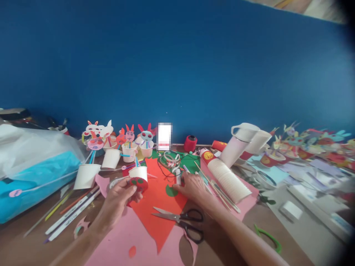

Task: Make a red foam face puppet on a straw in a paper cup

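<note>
We are looking at a white paper cup (139,176) with a red, green-spotted paper piece on its front and a blue straw sticking up from it; the left hand (119,198) is holding it just above the red paper sheet (155,207), fingers curling round the cup's lower side with the thumb pressing the front, so the cup is tipping slightly toward us; the right hand (192,187) is resting palm down on the far edge of that red sheet, fingers lying close together and reaching toward a small white stick-like object (178,177), though we cannot tell whether the fingertips are pinching it; a green paper circle (169,191) is lying just beside that hand; nearer to us, black-handled scissors (180,220) are lying open across the red sheet's edge, between the two forearms; a pink paper sheet (124,240) is spreading beneath the red one on the brown table (22,247); to the left, straws and sticks (70,212) are lying in a loose bundle near upturned cups; behind, a row of cup figures with rabbit ears (130,142) is standing against the blue wall (177,66); right of the hands, a long stack of paper cups (230,181) is lying on its side, and a red thread spool (190,143) is standing near the wall.
</note>
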`<action>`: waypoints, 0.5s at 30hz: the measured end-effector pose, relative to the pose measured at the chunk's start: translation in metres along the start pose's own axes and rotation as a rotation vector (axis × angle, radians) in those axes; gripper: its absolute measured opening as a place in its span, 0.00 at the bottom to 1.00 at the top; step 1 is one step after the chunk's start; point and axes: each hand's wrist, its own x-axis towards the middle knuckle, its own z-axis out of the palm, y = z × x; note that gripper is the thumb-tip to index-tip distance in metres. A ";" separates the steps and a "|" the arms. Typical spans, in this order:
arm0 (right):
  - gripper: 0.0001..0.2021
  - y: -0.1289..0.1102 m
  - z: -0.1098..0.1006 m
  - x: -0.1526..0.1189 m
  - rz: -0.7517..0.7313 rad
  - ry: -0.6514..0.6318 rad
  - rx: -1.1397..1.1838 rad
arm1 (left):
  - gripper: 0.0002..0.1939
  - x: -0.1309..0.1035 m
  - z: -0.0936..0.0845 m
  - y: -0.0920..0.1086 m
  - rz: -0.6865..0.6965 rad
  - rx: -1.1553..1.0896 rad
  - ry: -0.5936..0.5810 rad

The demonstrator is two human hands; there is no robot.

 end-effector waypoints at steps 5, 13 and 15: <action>0.09 0.009 -0.003 0.001 0.006 -0.054 -0.014 | 0.06 -0.005 0.008 -0.003 0.068 -0.016 -0.122; 0.11 0.047 -0.026 -0.021 0.023 -0.071 0.246 | 0.10 -0.005 0.010 -0.024 -0.008 -0.067 -0.198; 0.11 0.051 -0.029 -0.024 -0.006 -0.112 0.533 | 0.11 -0.005 0.009 -0.023 -0.019 -0.064 -0.236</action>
